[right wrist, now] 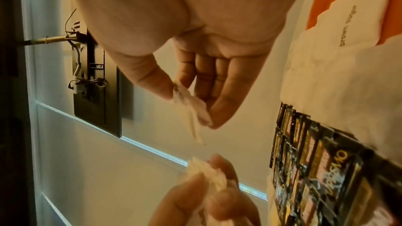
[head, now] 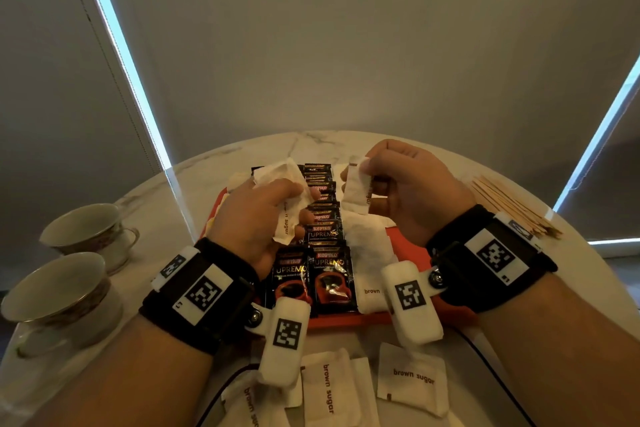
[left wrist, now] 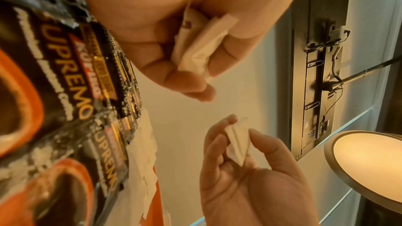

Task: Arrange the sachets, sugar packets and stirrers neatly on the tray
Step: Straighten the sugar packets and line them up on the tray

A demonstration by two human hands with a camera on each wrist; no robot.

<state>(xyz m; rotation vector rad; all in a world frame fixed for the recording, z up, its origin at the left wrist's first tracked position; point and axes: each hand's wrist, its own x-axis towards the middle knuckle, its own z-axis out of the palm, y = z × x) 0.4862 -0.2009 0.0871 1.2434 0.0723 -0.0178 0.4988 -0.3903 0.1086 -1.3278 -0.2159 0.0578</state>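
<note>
At the left edge of the head view I see two teacups [head: 88, 230], the nearer one cut off. My left hand [head: 258, 215] clutches a bunch of sugar packets [head: 282, 184], "n sugar" legible. Centre frame, the red tray [head: 414, 255] carries black Kopiko Supremo sachets [head: 329, 270]. My right hand [head: 408, 184] pinches one packet [head: 356, 192], print unreadable. Stirrers [head: 512, 208] lie at right. Packets reading "brown sugar" [head: 412, 378] sit at the bottom.
</note>
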